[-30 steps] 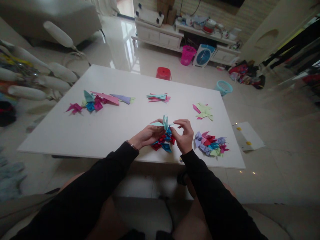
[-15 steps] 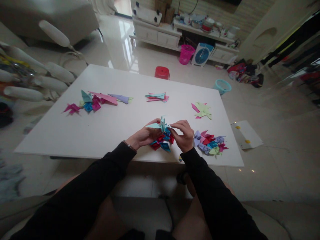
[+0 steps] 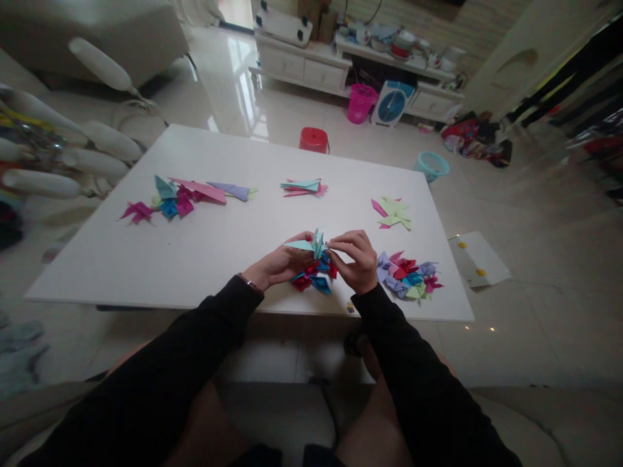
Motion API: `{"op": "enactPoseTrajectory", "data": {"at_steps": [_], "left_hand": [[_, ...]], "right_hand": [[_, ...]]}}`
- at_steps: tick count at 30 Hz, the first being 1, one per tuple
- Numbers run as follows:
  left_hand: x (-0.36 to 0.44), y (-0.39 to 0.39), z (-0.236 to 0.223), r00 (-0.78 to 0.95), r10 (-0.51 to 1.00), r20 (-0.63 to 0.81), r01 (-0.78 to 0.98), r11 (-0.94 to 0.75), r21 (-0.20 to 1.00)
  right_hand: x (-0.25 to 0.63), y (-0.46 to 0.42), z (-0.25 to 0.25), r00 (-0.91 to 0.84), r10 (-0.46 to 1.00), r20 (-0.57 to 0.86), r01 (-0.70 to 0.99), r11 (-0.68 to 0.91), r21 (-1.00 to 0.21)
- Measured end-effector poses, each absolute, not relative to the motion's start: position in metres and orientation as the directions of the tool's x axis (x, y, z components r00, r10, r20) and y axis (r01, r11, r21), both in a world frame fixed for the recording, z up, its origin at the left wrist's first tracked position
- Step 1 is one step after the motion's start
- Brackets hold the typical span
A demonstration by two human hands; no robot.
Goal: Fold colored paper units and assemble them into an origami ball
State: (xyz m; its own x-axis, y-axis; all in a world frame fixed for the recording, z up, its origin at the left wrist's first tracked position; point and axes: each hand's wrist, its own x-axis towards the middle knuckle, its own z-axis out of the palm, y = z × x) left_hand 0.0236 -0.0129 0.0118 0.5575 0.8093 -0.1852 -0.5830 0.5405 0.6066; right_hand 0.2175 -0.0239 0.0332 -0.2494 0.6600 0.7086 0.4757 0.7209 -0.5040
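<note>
Between my hands, above the front of the white table (image 3: pixel 219 259), is a light-teal origami crane (image 3: pixel 317 245). My left hand (image 3: pixel 287 261) is closed on its lower left part, with a pointed end sticking out to the left. The fingertips of my right hand (image 3: pixel 354 256) pinch its right end. Just below it lies a pile of red and blue folded paper cranes (image 3: pixel 318 280), partly hidden by my hands. To the right of my right hand sits a bunch of purple, red, blue and green paper cranes (image 3: pixel 411 277).
Folded papers in pink and teal (image 3: pixel 302 187) lie at the table's middle back, and green and pink ones (image 3: pixel 395 213) further right. More paper cranes (image 3: pixel 170 201) are at the left. Beyond the table stand a red stool (image 3: pixel 314 139) and a light-blue basket (image 3: pixel 432 166).
The view has shifted very slightly. My right fingertips have come a little closer to the crane's body; my left hand keeps its hold.
</note>
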Motion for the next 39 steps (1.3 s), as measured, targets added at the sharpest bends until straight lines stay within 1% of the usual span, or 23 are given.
{"op": "enactPoseTrajectory", "data": {"at_steps": [5, 11, 15, 21, 23, 25, 29, 31, 33, 36, 39], "left_hand": [[0.024, -0.012, 0.007, 0.559, 0.808, -0.184, -0.578, 0.539, 0.613], [0.023, -0.011, 0.005, 0.572, 0.8, -0.184, -0.568, 0.547, 0.615], [0.025, -0.01, 0.006, 0.572, 0.797, -0.194, -0.56, 0.553, 0.618], [0.026, -0.013, 0.005, 0.594, 0.782, -0.189, -0.571, 0.575, 0.586], [0.025, -0.014, 0.007, 0.599, 0.778, -0.189, -0.576, 0.582, 0.574], [0.023, -0.015, 0.009, 0.598, 0.779, -0.189, -0.581, 0.584, 0.567], [0.02, -0.015, 0.015, 0.607, 0.765, -0.215, -0.566, 0.606, 0.558], [0.019, -0.016, 0.016, 0.617, 0.755, -0.221, -0.554, 0.617, 0.559], [0.018, -0.017, 0.016, 0.631, 0.74, -0.231, -0.532, 0.63, 0.565], [0.018, -0.019, 0.013, 0.658, 0.709, -0.255, -0.482, 0.656, 0.582], [0.018, -0.019, 0.009, 0.706, 0.659, -0.258, -0.42, 0.683, 0.598]], "right_hand": [[0.22, -0.023, 0.031, -0.271, 0.629, 0.729, 0.465, 0.748, -0.473], [0.221, -0.025, 0.035, -0.304, 0.658, 0.689, 0.483, 0.73, -0.484], [0.22, -0.025, 0.036, -0.327, 0.625, 0.709, 0.47, 0.758, -0.452], [0.222, -0.024, 0.029, -0.398, 0.61, 0.685, 0.473, 0.776, -0.417], [0.224, -0.026, 0.028, -0.375, 0.615, 0.694, 0.481, 0.768, -0.422], [0.227, -0.028, 0.029, -0.301, 0.62, 0.725, 0.49, 0.752, -0.44], [0.23, -0.029, 0.032, -0.109, 0.641, 0.76, 0.499, 0.696, -0.515], [0.23, -0.027, 0.032, -0.04, 0.678, 0.734, 0.474, 0.66, -0.584], [0.231, -0.023, 0.032, -0.01, 0.747, 0.665, 0.414, 0.608, -0.677], [0.234, -0.015, 0.031, -0.085, 0.869, 0.487, 0.275, 0.49, -0.827], [0.238, -0.011, 0.033, -0.271, 0.907, 0.322, 0.14, 0.368, -0.919]]}}
